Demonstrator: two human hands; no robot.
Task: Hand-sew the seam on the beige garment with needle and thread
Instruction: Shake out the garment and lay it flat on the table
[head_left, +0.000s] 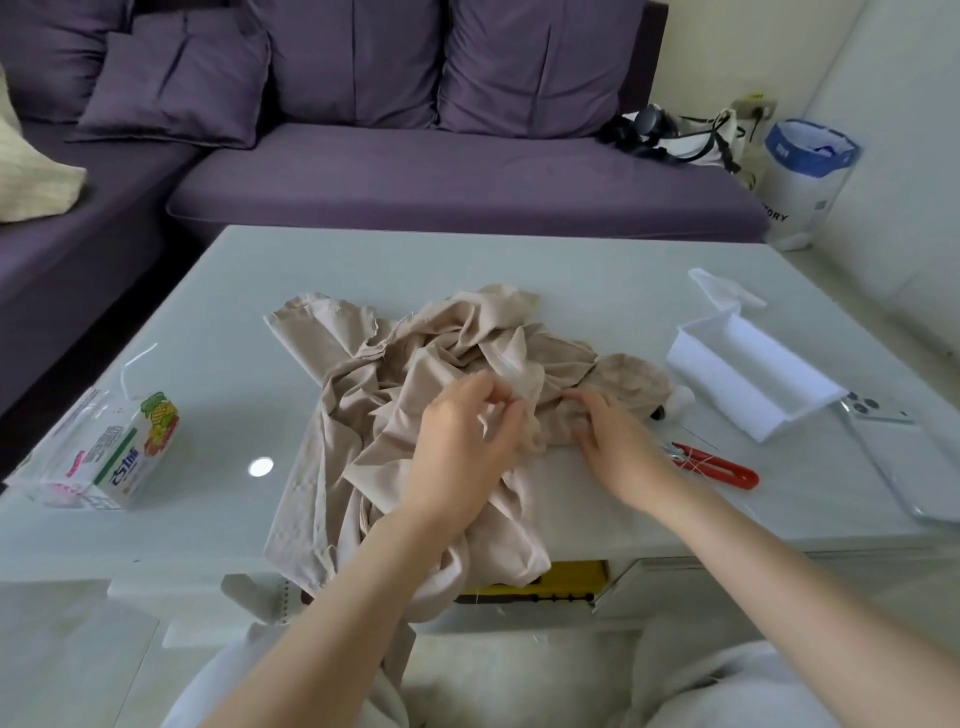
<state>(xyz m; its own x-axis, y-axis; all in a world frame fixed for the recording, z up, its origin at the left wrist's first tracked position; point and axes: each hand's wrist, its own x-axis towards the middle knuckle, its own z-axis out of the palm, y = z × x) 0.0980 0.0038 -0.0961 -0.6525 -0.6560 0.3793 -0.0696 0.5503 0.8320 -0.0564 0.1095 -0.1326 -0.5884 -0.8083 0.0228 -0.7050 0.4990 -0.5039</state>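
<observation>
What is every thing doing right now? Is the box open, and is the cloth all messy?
beige garment, crumpled on the table, one end hanging over the near edge.
left hand, pinches the garment.
right hand, rests on the garment; grip unclear.
white box, open, lid up.
red snips, lying flat.
phone, face down.
drink carton, lying on its side.
</observation>
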